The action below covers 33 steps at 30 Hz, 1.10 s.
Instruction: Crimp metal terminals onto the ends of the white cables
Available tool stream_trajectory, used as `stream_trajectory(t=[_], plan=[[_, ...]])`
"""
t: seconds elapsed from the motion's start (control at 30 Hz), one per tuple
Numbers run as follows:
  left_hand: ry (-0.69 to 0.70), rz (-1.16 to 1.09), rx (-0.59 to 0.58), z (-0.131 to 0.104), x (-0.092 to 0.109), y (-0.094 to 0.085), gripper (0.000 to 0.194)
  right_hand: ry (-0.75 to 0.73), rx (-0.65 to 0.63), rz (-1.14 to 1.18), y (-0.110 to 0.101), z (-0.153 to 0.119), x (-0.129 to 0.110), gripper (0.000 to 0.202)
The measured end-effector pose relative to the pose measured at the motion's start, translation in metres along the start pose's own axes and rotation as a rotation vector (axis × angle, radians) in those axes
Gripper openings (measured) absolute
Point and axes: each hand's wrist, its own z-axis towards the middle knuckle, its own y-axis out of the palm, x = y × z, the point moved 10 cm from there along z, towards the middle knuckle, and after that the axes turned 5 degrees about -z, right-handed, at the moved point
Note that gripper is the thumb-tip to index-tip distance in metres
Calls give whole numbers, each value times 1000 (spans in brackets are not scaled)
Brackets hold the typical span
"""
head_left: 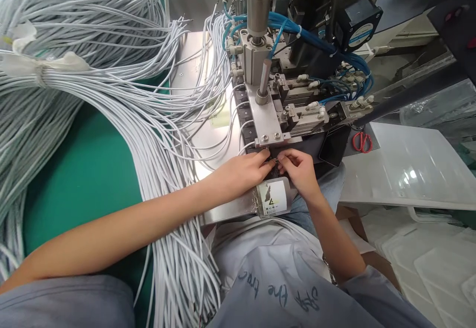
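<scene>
Below the metal plate (pixel 264 120): small part (pixel 276 161), detail unresolved, pinched in right hand (pixel 302 172). Left hand (pixel 243 172) fingertips adjacent; grip cannot be told. Judged light, rigid, easily dropped; best held by its edges. Labelled container (pixel 275 197) nearby. Grey cables (pixel 122 102) leftward, likely springy, heavier bundled; take singly near ends.

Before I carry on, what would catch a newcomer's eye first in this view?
Probably the mass of pale cables, sweeping from the upper left across the green surface and down beside the person's body. Next, the metal machine at upper centre, with blue tubes curving off to its right. Small but vivid, red-handled scissors lie right of the hands.
</scene>
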Motion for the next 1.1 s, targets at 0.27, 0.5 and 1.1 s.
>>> stream_trajectory(t=[0.27, 0.5, 1.1], plan=[[-81, 127, -36, -5, 1, -8, 24, -105, -154, -104, 16, 3, -1, 28], [-255, 130, -108, -17, -9, -13, 11, -270, 246, -317, -23, -24, -31, 24], [-360, -23, -58, -21, -10, -30, 23, -314, -288, -530, 163, -89, -34, 12]])
